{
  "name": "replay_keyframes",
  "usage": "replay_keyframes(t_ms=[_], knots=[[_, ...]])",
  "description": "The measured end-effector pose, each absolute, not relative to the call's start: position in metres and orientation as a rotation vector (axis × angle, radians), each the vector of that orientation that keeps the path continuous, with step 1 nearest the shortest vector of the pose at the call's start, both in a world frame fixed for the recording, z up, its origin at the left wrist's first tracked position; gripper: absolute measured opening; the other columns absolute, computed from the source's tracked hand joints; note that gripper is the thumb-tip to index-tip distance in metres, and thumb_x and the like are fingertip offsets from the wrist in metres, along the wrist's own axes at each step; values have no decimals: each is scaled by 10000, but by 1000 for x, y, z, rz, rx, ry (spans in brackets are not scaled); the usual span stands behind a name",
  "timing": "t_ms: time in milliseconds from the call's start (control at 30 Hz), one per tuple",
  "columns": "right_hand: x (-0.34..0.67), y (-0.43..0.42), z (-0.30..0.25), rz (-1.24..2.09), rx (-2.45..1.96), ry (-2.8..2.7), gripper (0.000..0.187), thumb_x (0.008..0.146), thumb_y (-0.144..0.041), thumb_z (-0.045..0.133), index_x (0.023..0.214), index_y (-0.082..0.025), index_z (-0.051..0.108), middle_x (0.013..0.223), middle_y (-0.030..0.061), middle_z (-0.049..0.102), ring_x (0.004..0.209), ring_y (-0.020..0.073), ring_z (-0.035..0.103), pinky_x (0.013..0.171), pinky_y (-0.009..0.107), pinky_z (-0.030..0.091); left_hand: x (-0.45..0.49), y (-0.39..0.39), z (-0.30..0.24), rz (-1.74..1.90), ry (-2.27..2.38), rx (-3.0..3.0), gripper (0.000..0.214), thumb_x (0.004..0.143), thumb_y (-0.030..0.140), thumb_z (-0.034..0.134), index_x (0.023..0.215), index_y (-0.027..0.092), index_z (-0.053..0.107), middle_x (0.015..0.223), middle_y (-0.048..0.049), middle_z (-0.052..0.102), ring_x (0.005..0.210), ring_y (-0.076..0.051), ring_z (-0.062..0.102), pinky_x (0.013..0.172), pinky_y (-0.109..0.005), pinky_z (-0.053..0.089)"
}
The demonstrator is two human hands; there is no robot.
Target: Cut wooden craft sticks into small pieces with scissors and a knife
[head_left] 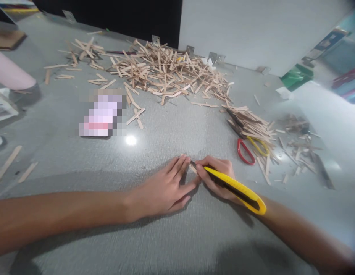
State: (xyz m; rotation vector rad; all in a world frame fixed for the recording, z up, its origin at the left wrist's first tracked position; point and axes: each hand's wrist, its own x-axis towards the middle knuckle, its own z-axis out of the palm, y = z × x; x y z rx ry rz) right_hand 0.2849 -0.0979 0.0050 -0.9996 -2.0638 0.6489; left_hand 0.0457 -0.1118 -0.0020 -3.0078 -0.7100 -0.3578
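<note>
Cutter (236, 188): plastic body, smooth; blade (192, 164), metal. Held stick (193, 169): bare wood, matt. Heaped sticks (163, 67): likewise. Scissors (241, 133): handles (239, 149) glossy plastic. Worktop (160, 141): fine-textured, with sheen. Hinges (214, 57): metal.

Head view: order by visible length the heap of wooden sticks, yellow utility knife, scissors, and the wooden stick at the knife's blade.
1. Heap of wooden sticks
2. Yellow utility knife, nearer the camera than the scissors
3. Scissors, partly hidden
4. Wooden stick, partly covered
</note>
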Motion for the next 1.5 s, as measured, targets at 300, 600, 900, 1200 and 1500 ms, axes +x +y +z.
replay_keyframes(t_ms=[300, 600, 900, 1200, 1500], knots=[[286, -96, 3, 661, -965, -2114, 140, 1058, -170, 598, 925, -193, 636, 725, -23, 627, 585, 98, 599, 574, 218, 440, 44, -110, -1, -318, -712, -3045, 584, 1092, 501, 532, 1593, 207, 464, 1581, -315, 546, 1485, -530, 514, 1189, -772, 339], [287, -95, 3, 613, -951, -2170, 201, 1079, -193, 551, 882, -201, 591, 697, -22, 580, 549, 103, 548, 548, 237, 414, 45, -110, 0, -338, -748, -3094, 557, 1095, 475, 542, 1581, 206, 512, 1598, -321, 523, 1499, -544, 487, 1170, -806, 308], [290, -95, 0, 623, -940, -2156, 212, 1072, -187, 557, 863, -206, 584, 679, -35, 554, 533, 99, 534, 537, 241, 404, 44, -111, 1, -321, -761, -3077, 585, 1050, 428, 603, 1587, 221, 494, 1588, -292, 548, 1506, -526, 485, 1163, -816, 335], [289, -97, 2, 588, -925, -2185, 225, 1061, -185, 543, 838, -217, 558, 676, -25, 595, 515, 103, 535, 526, 246, 408, 44, -111, 2, -270, -790, -3091, 562, 1046, 409, 607, 1571, 238, 501, 1596, -260, 548, 1530, -506, 459, 1183, -819, 319], [289, -96, 2, 598, -924, -2171, 230, 1046, -183, 554, 819, -215, 556, 662, -23, 593, 498, 96, 518, 509, 240, 394, 45, -111, 4, -275, -765, -3061, 593, 1053, 398, 598, 1599, 198, 481, 1571, -307, 557, 1495, -535, 494, 1150, -822, 352]])
